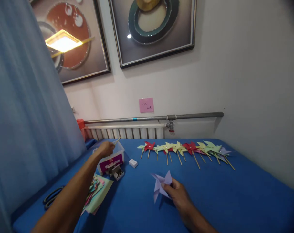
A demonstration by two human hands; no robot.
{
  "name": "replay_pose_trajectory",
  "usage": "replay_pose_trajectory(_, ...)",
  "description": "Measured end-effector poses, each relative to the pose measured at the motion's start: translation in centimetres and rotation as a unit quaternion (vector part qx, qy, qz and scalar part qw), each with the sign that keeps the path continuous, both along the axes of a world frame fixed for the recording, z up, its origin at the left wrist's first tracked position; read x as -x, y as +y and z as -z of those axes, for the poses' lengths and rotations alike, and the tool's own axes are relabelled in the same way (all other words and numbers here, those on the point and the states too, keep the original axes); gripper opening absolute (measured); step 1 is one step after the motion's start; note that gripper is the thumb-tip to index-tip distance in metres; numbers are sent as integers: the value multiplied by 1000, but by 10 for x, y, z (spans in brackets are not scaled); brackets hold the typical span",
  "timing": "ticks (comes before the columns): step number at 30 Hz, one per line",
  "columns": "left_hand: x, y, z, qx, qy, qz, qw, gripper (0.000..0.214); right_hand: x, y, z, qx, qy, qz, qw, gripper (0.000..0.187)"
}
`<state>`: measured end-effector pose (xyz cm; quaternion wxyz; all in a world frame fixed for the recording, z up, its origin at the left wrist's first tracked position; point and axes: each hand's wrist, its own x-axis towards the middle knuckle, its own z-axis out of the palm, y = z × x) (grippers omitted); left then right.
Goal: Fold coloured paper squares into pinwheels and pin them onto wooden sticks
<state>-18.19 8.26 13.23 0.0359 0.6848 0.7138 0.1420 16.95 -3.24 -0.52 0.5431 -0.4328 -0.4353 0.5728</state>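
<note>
Head view: left fingers (111, 147) pinch stick (117, 140) at tub (113, 162), right fingers (167, 189) pinch pinwheel (159, 186); forearm (75, 187) overlaps papers (99, 191).

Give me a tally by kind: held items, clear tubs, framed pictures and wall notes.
Purple pinwheel in the right hand: 1
Thin stick in the left hand: 1
Clear tub: 1
Framed pictures: 2
Pink wall note: 1
Total: 6

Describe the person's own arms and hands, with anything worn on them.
The left hand and right hand are ungloved. Both forearms are bare as far as they show: no sleeve, watch or bracelet in view. Rings can't be made out.
</note>
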Motion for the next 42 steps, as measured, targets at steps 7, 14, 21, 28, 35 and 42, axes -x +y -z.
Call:
replay_pose_trajectory(7,-3,-11,17,-9,78,-94,992,34,-2,-2,-1,0,0,9,1000,33)
replay_pose_trajectory(14,3,-15,15,-4,71,-121,990,32,-1,-4,-4,-9,9,-2,1000,30)
replay_pose_trajectory(21,-4,-24,6,-108,-23,-134,985,41,-3,-2,0,-8,-8,-6,1000,30)
replay_pose_trajectory(28,-76,-51,45,-88,-186,40,978,27,-5,-3,0,4,23,19,1000,35)
replay_pose_trajectory(35,-159,-82,115,2,-399,91,913,18,-13,-6,-5,24,34,64,997,40)
replay_pose_trajectory(42,-161,-84,123,83,-428,68,898,17,-13,-5,-6,30,35,63,997,38)
